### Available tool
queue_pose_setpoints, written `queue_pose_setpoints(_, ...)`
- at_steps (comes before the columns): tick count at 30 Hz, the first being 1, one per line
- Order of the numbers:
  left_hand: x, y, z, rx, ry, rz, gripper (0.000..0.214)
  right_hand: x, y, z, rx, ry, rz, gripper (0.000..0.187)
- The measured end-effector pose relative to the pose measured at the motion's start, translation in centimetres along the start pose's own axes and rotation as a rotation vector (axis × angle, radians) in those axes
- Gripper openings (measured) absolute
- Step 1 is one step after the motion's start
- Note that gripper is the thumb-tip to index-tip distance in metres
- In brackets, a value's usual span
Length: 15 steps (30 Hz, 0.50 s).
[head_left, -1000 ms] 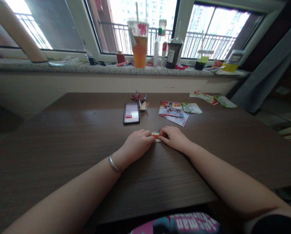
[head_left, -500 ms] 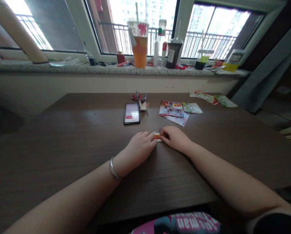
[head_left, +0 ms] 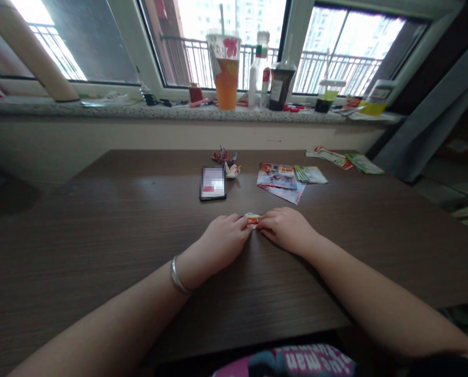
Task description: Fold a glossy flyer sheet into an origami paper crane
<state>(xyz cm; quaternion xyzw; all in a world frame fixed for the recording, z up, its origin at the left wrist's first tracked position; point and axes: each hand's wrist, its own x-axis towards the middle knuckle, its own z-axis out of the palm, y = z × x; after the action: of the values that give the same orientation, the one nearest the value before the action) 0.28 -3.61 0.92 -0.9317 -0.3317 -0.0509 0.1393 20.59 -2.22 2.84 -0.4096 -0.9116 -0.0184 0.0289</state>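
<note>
A small piece of folded paper [head_left: 253, 220], white with red and yellow print, lies on the brown table [head_left: 147, 230] between my hands. My left hand [head_left: 226, 236] grips its left side, fingers bent over the edge. On the other side, my right hand [head_left: 286, 227] has its fingers closed on the right part, and the fingertips partly cover it. Just beyond are a phone [head_left: 213, 183] with a blurred screen, a white folded paper figure [head_left: 232, 170] and a dark red-and-purple folded one [head_left: 223, 155].
Colourful printed sheets [head_left: 278, 176] and a green-white stack of paper [head_left: 311, 175] lie past my right hand. More leaflets [head_left: 334, 158] are at the far right. Along the windowsill [head_left: 159, 111] stand an orange drink cup [head_left: 226, 78], a clear bottle [head_left: 256, 73] and a dark cup [head_left: 280, 89].
My right hand has lowered and flattened somewhat over the paper's right side. More of the paper's far edge shows between my hands. My left hand has barely shifted.
</note>
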Motion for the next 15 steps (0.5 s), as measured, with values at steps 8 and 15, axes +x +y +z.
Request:
queue_pose_setpoints(8, 0.3, 0.3, 0.0, -0.012, -0.001, 0.001, 0.022, 0.4, -0.8, -0.3, -0.039, -0.027, 0.046, 0.029)
queue_pose_setpoints(15, 0.0, -0.4, -1.2, -0.044, -0.046, -0.006, 0.027, 0.0, -0.5, -0.7, -0.030, -0.042, 0.054, 0.029)
